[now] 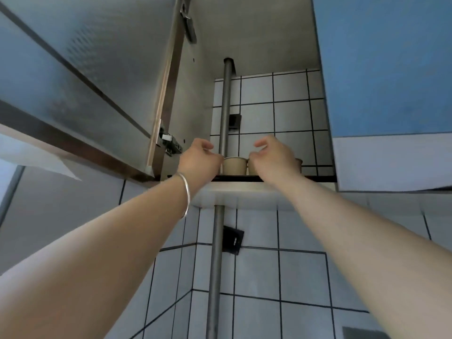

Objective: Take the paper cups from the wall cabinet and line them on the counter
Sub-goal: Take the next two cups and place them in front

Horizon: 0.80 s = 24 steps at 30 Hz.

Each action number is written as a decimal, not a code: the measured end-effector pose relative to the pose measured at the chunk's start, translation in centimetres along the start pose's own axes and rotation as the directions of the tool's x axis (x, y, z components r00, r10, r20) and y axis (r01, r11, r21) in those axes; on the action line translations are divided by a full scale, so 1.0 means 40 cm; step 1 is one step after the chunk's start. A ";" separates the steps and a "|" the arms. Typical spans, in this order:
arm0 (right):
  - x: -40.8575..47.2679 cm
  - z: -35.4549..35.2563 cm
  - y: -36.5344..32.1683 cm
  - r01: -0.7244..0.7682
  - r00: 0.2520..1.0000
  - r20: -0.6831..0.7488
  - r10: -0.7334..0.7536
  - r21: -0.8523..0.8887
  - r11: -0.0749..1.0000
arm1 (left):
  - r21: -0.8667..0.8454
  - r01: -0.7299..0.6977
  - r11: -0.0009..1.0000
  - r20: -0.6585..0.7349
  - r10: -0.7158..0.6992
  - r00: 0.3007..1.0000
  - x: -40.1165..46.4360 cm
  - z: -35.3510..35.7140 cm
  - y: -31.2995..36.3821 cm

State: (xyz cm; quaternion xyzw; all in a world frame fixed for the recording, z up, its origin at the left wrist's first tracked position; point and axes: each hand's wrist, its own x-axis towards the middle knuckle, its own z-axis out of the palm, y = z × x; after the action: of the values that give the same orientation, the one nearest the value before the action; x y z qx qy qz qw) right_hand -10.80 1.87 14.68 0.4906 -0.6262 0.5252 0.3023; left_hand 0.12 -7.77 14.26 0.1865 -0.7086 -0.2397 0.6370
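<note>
I look up into an open wall cabinet (244, 178). Brown paper cups stand in a row on its bottom shelf; one cup (234, 165) shows plainly between my hands, and others are mostly hidden behind my hands. My left hand (199, 157), with a silver bangle on the wrist, is raised at the left end of the row, fingers curled and apart. My right hand (272, 155) hovers in front of the cups to the right, fingers loosely spread. Neither hand visibly holds a cup.
The cabinet door (93, 77) is swung open to the left, with hinges on its inner edge. A blue door (391, 69) is on the right. A metal pipe (226, 106) runs up the tiled back wall through the cabinet. The counter is out of view.
</note>
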 end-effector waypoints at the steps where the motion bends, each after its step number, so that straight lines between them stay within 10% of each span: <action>1: 0.028 0.015 0.003 -0.002 0.999 0.036 0.002 -0.022 1.000 | 0.029 -0.005 1.000 -0.002 0.005 1.000 0.031 0.005 -0.005; 15: 0.223 0.199 0.008 0.159 0.971 0.236 -0.028 -0.555 0.817 | 0.593 -0.007 0.805 0.182 -0.126 0.975 0.277 0.088 -0.105; 24: 0.266 0.228 0.025 0.046 0.981 0.179 0.080 -0.608 0.792 | 0.592 -0.052 0.805 0.233 -0.109 0.966 0.301 0.093 -0.126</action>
State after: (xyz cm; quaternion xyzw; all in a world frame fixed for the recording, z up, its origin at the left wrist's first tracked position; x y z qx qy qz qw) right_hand -14.05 -10.03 21.43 0.4104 -0.7928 0.2473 0.3766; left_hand -5.21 -18.35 20.89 0.3543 -0.8209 -0.0381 0.4463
